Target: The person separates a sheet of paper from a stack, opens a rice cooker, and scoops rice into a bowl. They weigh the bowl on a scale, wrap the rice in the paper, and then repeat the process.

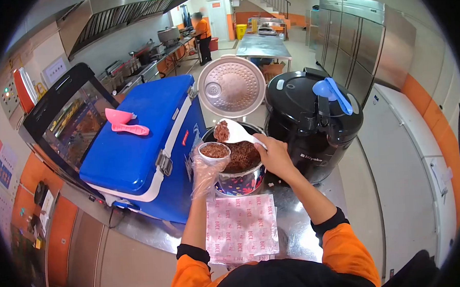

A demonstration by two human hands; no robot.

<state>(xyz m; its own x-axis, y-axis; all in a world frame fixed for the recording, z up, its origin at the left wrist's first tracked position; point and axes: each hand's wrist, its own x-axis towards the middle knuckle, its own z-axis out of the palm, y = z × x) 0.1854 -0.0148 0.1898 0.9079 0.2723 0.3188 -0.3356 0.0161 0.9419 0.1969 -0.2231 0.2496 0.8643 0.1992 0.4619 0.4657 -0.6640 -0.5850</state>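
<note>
My left hand (209, 171), in a clear plastic glove, is closed around a small white cup (214, 152) filled with reddish-brown rice. Bare, my right hand (274, 156) grips the handle of a white rice paddle (238, 132). A clump of brown rice (222, 131) sits on the paddle's tip, just above the cup. Below both hands stands an open rice cooker (240, 186) with a patterned body and brown rice (244, 157) inside; its round lid (231, 86) is raised behind it. Printed wrapping paper (241, 228) lies in front of the cooker.
A blue cooler box (132, 132) with a pink scoop (119, 116) on top stands left. To the right is a black Miyako cooker (312, 150) carrying a blue scoop (333, 94). Further back are a steel table (263, 46) and a co-worker (203, 36) near the stove.
</note>
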